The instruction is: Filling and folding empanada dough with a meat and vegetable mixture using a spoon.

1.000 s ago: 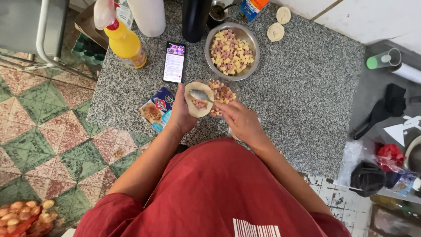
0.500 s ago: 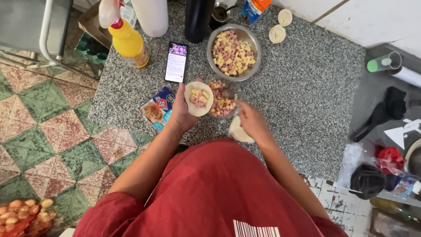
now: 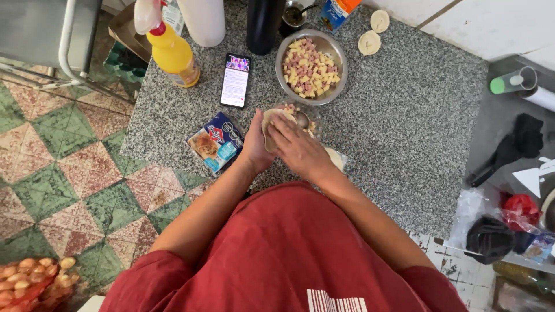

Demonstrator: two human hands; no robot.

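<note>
While the left hand (image 3: 258, 147) cups a dough disc (image 3: 272, 122), the right hand (image 3: 298, 149) presses closed over it. Both work near the surface's (image 3: 404, 115) front edge, just before the bowl (image 3: 311, 66)

Two pale round dough discs (image 3: 374, 33) lie near the grey granite counter's (image 3: 404, 127) far edge, beside one steel bowl of diced filling (image 3: 311, 66), one black phone (image 3: 236, 81) and one yellow spray bottle (image 3: 171, 53).
</note>
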